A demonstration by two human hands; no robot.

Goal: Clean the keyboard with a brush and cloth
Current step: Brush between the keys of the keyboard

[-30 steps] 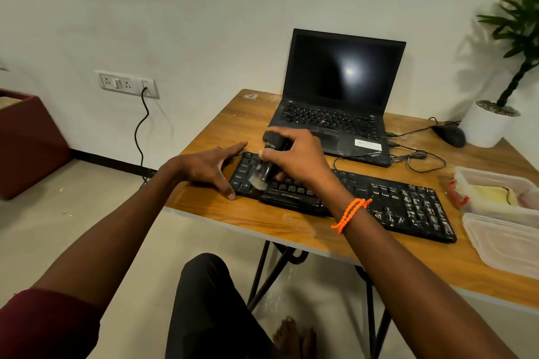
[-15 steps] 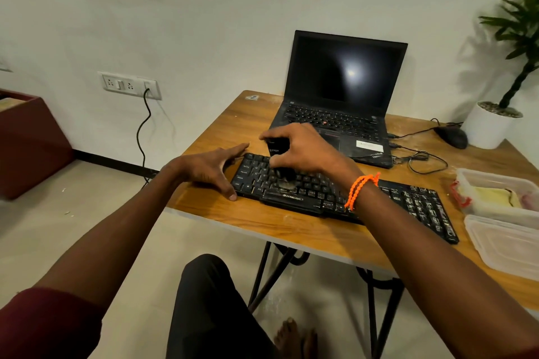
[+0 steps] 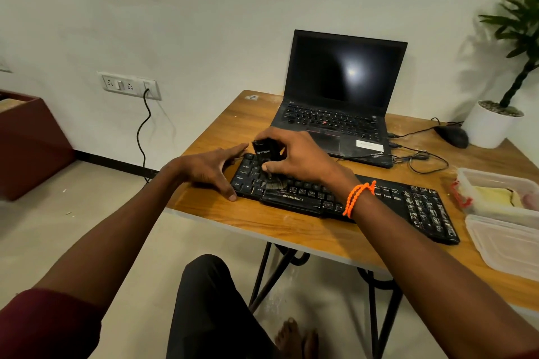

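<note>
Left sleeve: dark maroon fabric, short, ended above the elbow; the forearm below it was bare.
Left hand: bare, with no ring or band visible.
Right wrist band: bright orange knotted cord, wrapped in two strands around the wrist.
Right hand: bare, no glove; no ring could be made out.
Right forearm: uncovered down to the frame's lower edge; no sleeve was visible on that side.
Trousers: black, plain cloth over the raised knee.
Foot: bare, toes visible, no shoe or sock.
</note>
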